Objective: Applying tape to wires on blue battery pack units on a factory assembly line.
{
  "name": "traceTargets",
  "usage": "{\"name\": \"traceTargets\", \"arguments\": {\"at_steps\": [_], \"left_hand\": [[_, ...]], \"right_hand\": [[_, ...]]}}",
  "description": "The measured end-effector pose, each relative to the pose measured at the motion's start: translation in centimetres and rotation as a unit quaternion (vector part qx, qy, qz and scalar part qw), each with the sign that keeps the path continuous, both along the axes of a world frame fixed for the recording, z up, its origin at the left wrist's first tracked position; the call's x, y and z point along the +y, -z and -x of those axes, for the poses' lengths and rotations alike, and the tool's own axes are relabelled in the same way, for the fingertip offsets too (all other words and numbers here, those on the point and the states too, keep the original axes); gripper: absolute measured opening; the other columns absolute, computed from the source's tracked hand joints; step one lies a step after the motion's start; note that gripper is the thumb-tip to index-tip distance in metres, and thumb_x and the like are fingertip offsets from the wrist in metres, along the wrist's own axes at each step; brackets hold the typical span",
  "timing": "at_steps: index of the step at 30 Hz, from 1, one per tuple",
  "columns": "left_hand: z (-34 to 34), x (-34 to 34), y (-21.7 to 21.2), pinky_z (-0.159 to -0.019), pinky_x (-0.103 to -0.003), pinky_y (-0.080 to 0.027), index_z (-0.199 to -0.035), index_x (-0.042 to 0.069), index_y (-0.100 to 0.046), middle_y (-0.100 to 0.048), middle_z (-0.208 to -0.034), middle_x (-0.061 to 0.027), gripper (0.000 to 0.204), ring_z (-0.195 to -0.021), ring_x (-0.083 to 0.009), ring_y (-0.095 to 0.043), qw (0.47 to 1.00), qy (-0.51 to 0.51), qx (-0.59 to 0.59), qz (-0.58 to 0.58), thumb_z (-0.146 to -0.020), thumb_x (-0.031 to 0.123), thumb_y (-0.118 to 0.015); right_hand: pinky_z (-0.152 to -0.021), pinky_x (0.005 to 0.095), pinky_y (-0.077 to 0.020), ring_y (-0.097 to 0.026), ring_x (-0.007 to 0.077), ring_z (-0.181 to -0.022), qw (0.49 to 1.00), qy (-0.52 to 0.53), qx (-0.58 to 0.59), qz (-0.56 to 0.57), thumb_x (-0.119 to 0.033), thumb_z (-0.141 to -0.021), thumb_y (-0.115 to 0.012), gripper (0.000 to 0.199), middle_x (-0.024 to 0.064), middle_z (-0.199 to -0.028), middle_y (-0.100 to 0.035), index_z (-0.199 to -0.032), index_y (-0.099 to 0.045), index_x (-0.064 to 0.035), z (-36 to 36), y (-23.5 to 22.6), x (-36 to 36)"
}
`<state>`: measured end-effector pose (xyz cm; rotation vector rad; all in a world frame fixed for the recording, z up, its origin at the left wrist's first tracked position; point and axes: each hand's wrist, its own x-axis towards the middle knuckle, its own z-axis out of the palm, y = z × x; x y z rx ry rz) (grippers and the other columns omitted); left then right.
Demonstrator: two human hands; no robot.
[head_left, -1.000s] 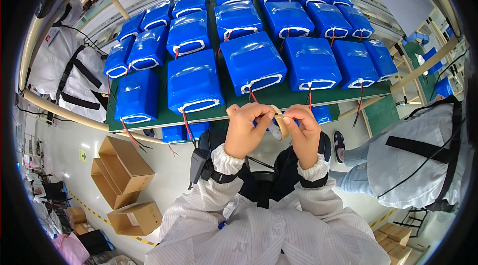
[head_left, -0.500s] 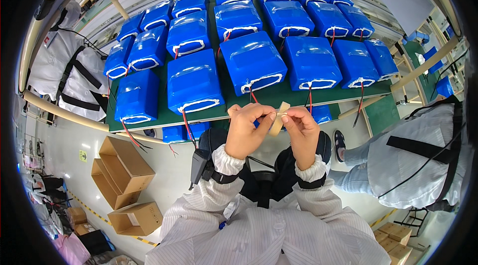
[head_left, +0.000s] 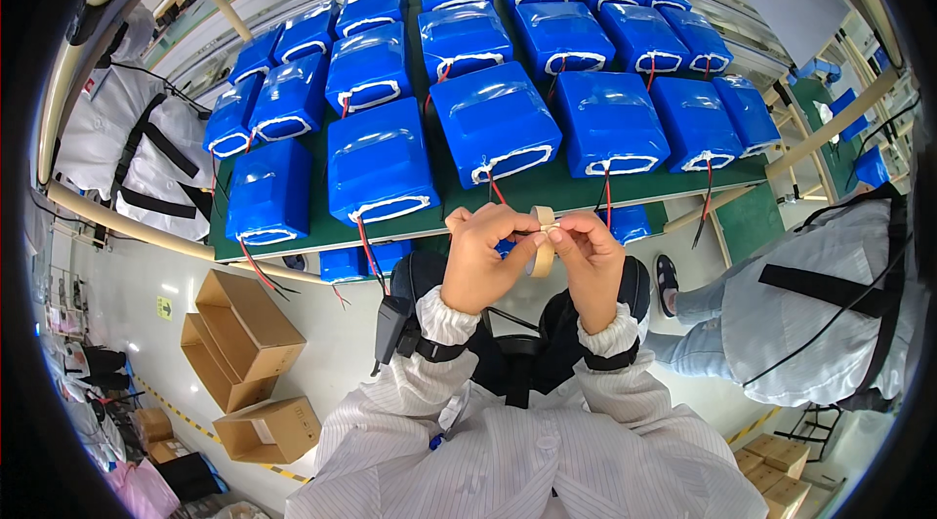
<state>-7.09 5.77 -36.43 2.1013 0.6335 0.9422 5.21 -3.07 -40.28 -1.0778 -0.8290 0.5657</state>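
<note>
Close together in front of my chest, my left hand (head_left: 488,254) and my right hand (head_left: 588,260) both pinch at a tan masking tape (head_left: 542,260). One part of the tape stands up above the fingertips, and another part hangs below between the hands. A thin dark wire seems to run through the left fingers, but its end is hidden. Just beyond the hands lies a blue-wrapped battery pack (head_left: 495,119) with a white-edged end and red and black leads. Neither hand touches the pack's body.
Several more blue battery packs (head_left: 379,158) stand in rows on the green bench (head_left: 459,197), leads hanging over its front edge. Open cardboard boxes (head_left: 259,334) sit on the floor at left. A person in a pale smock (head_left: 820,314) is close at right, another smock (head_left: 137,143) at left.
The upper part of the tape has shifted left and now stands more upright between the fingertips. My hands stay nearly in the same place, both still pinching.
</note>
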Motion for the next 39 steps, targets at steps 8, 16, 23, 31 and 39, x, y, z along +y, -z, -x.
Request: {"name": "traceTargets", "arguments": {"at_steps": [8,16,23,31,39], "left_hand": [[0.2,-0.2,0.1,-0.074,-0.034,-0.024,-0.079,0.011,-0.068,-0.059,-0.068,0.0043,0.007,-0.066,-0.0113,-0.053,1.0,-0.01,0.001,0.009,-0.074,0.011,-0.073],[0.2,0.1,-0.2,-0.064,-0.028,-0.033,-0.076,0.004,-0.065,-0.059,-0.067,-0.0031,0.008,-0.061,-0.0146,-0.055,1.0,-0.013,0.008,0.012,-0.076,0.01,-0.07],[-0.1,-0.1,-0.1,-0.063,-0.028,-0.035,-0.077,0.004,-0.065,-0.06,-0.067,-0.0037,0.007,-0.062,-0.0148,-0.055,0.999,-0.015,0.03,0.016,-0.078,0.01,-0.068],[0.1,-0.2,0.6,-0.076,-0.032,-0.025,-0.08,0.01,-0.066,-0.06,-0.07,0.0016,0.005,-0.066,-0.0126,-0.054,0.998,-0.016,0.025,0.046,-0.081,0.015,-0.066],[0.2,0.2,0.8,-0.075,-0.032,-0.03,-0.077,0.01,-0.067,-0.064,-0.071,0.0009,0.007,-0.071,-0.0151,-0.059,0.994,-0.008,0.042,0.098,-0.08,0.015,-0.069]], "right_hand": [[-0.067,0.0213,-0.046,-0.057,0.0094,-0.079,0.999,0.031,-0.03,0.021,-0.003,-0.084,-0.065,0.02,0.0066,-0.098,-0.062,-0.103,-0.061,0.0022,0.5,-1.0,0.0],[-0.068,0.03,-0.0448,-0.053,0.0194,-0.084,0.938,0.147,-0.311,0.044,-0.005,-0.068,-0.074,0.021,0.0012,-0.091,-0.061,-0.087,-0.074,-0.0143,-1.1,-2.1,-1.1],[-0.073,0.0307,-0.0408,-0.05,0.0185,-0.08,0.873,0.175,-0.456,0.01,-0.005,-0.063,-0.072,0.028,-0.0047,-0.087,-0.06,-0.087,-0.073,-0.019,-1.6,-2.2,-0.7],[-0.073,0.0333,-0.0411,-0.049,0.0182,-0.082,0.82,0.162,-0.549,-0.008,-0.012,-0.063,-0.071,0.026,-0.006,-0.088,-0.057,-0.089,-0.071,-0.0188,-2.3,-2.8,-0.6],[-0.075,0.0345,-0.0416,-0.052,0.0187,-0.082,0.794,0.125,-0.594,-0.028,-0.014,-0.07,-0.068,0.021,-0.0014,-0.087,-0.054,-0.091,-0.067,-0.0123,-3.0,-3.4,-0.2]]}}
